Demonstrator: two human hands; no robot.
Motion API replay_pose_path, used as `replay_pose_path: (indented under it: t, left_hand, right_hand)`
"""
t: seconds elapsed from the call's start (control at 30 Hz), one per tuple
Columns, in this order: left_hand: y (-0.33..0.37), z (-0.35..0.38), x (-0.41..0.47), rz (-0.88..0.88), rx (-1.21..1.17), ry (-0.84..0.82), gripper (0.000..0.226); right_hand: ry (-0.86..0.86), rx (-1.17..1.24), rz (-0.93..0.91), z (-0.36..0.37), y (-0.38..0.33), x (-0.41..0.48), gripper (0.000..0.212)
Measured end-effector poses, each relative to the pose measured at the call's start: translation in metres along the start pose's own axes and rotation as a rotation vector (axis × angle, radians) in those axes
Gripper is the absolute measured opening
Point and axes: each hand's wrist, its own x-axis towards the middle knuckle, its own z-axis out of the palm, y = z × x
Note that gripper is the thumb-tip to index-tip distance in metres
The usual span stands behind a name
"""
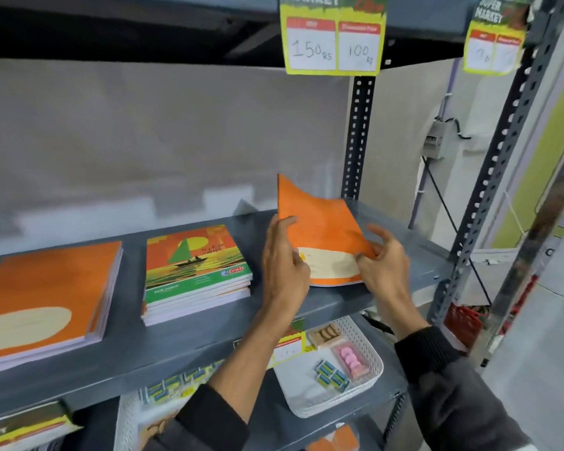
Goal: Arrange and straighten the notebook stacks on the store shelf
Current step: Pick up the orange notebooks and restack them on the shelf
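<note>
Grey metal shelving (183, 340) with perforated uprights fills the view, backed by a pale wall, and two yellow price tags (332, 43) are hung from the shelf above. On the middle shelf an orange notebook (323, 229) is held between both hands, its far edge lifted and bent upward while its near edge lies at the shelf front. The left hand (284, 262) is closed on the notebook's left edge, thumb on the cover and fingers curled beneath. The right hand (385, 258) is pinched narrowly on the notebook's near right corner, with the forefinger raised above the cover. Whether further notebooks lie under the held one cannot be told.

Left of the left hand, near it, a stack of sailboat-cover notebooks (196, 271) is seen, its lower copies slightly fanned out of line. Further left, well apart from the hand, a stack of orange notebooks (46, 294) with a cream oval label is laid flat, partly cut off by the frame edge.

Below the right hand, on the lower shelf, a white perforated tray (368, 382) is placed, holding pink erasers (350, 356) and small blue packets (331, 375). Dark sleeves are worn on both forearms.
</note>
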Motion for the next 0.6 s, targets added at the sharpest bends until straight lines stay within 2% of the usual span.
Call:
replay_pose_path:
  t: [0.17,0.3,0.47,0.6]
  left_hand:
    - [-0.009,-0.066,0.013,0.038,-0.132,0.099,0.054]
    - [-0.024,-0.152,0.024,0.028,-0.196,0.169,0.053]
    - [-0.055,-0.254,0.024,0.040,-0.060,0.221,0.050]
    - [-0.087,-0.319,0.005,-0.030,0.025,0.248,0.049]
  right_hand:
    - [-0.001,0.321,-0.103,0.024,-0.050,-0.028,0.050]
    - [-0.140,0.547,-0.164,0.067,-0.103,-0.060,0.042]
    - [-0.278,0.530,-0.221,0.133,-0.148,-0.105,0.041]
    - [-0.381,0.448,-0.253,0.188,-0.164,-0.148,0.040]
